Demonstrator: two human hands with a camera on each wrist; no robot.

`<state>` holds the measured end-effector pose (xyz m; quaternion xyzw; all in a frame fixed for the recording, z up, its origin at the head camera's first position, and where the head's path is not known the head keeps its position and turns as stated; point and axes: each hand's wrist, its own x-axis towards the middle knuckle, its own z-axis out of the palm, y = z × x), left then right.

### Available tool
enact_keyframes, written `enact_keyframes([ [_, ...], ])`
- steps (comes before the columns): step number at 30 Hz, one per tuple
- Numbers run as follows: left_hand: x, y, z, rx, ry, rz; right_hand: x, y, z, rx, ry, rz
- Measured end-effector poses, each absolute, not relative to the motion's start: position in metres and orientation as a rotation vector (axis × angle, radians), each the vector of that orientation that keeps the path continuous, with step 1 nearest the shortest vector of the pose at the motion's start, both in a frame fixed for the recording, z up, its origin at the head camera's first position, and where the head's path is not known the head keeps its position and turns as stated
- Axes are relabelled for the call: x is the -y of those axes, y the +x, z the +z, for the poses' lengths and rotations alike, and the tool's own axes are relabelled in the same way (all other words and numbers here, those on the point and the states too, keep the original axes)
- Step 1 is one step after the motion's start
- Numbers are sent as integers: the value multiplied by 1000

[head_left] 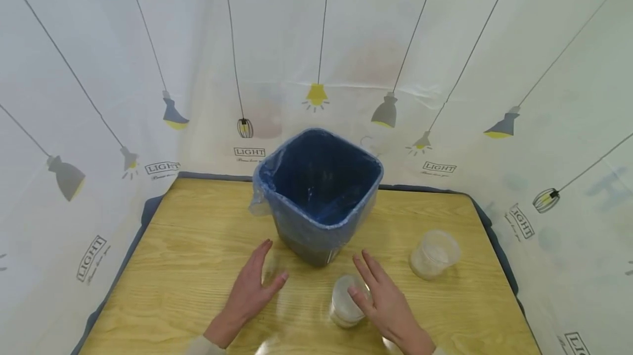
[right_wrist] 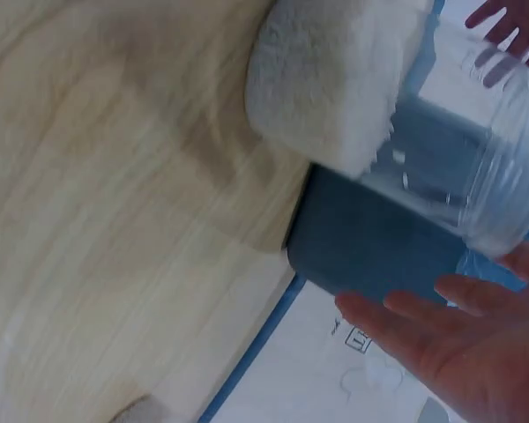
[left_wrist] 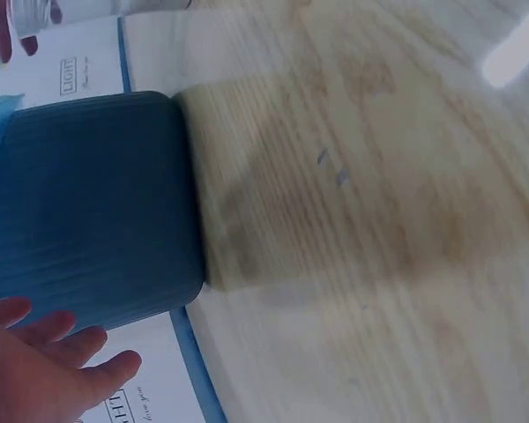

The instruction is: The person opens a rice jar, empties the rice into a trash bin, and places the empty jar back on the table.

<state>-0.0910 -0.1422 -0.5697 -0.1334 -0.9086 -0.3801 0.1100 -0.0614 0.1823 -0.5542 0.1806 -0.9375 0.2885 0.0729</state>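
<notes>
A blue bin lined with a clear bag stands at the table's back middle; its side fills the left of the left wrist view. In front of it a clear lidded jar with pale contents stands upright; the right wrist view shows the jar part filled. My right hand is beside the jar, fingers extended, palm towards it; whether it touches cannot be told. My left hand hovers over the table, left of the jar, fingers spread, holding nothing.
A second clear container with pale contents stands at the right of the wooden table. A white sheet printed with lamps hangs behind and along both sides.
</notes>
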Motion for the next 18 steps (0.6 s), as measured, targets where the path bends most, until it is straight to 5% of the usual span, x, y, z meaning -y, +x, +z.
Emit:
enact_keyframes([
  [18, 129, -90, -577, 2714, -349, -1226, -166, -60, -562, 2857, 704, 850],
])
